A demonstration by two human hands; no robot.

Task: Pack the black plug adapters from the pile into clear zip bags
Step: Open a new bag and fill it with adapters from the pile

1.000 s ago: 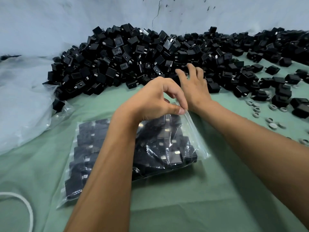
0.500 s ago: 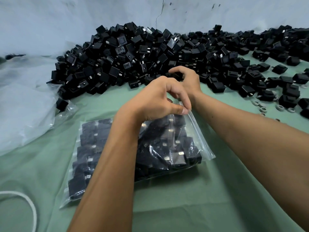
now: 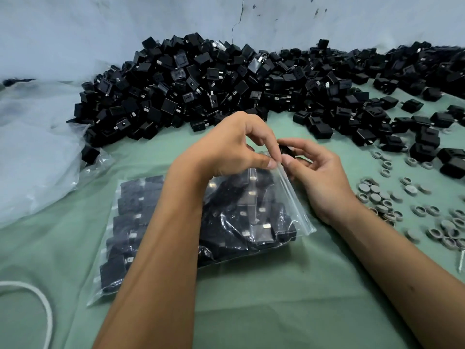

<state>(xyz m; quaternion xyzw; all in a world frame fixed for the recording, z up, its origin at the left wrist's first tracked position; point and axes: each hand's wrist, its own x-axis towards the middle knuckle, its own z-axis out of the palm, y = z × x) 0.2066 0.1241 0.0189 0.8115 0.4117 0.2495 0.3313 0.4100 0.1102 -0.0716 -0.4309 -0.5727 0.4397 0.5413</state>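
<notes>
Holding the mouth: your left hand [image 3: 234,149] pinches the upper edge of the zip bag [image 3: 289,197] between thumb and forefinger, lifting it so the opening gapes toward your right side.
Right hand: your right hand [image 3: 314,172] curls its fingers around one black adapter [image 3: 286,149], right at the bag's mouth, so the piece looks ready to slide in without a reach.
Hands together: the two thumbs nearly touch at the bag's lip, which keeps the thin plastic from collapsing as the piece goes in.
Bag: it lies flat on the green cloth [image 3: 251,298], already packed with adapters in rows at the closed end and looser ones near the mouth; it looks close to full.
Pile: the pile [image 3: 201,84] sits just beyond your hands against the wall, near enough for a short grab.
Beside you: grey rings [image 3: 377,197] lie scattered to your right, apart from the bag; a large plastic sack [image 3: 32,147] slumps to the left.
</notes>
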